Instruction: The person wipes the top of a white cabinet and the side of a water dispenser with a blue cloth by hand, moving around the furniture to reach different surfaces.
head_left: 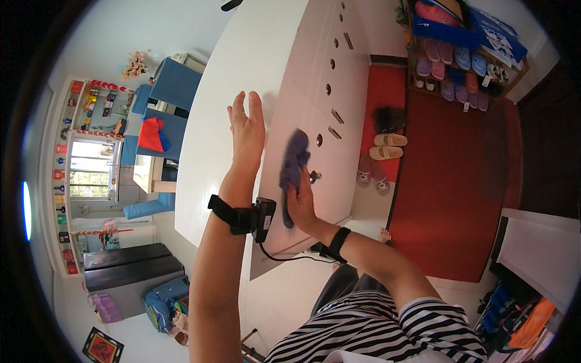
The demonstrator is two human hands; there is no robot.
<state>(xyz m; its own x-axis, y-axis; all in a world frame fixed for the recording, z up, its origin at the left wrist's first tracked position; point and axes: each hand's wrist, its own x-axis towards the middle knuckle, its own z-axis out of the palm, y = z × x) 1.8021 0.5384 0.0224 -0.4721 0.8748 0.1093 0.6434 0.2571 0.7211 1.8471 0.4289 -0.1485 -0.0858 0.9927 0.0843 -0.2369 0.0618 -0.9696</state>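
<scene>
A long white cabinet (218, 91) with small round knobs and metal handles along its front stands before me. My left hand (245, 133) is over the cabinet top, fingers stretched out, with nothing in it; whether it rests on the surface I cannot tell. Against the cabinet's front, close to a dark round knob (313, 176), my right hand (301, 202) holds a dark blue-purple cloth (295, 160). The cloth is bunched, part of it reaching beyond my fingertips and part hanging below the hand.
Beige shoes (387, 147) and other footwear lie on the floor right of the cabinet, beside a red mat (448, 199). A shoe rack (454, 78) stands at the far right. A black cable (290, 259) runs between my wrist straps. Blue chairs (172, 85) stand at the left.
</scene>
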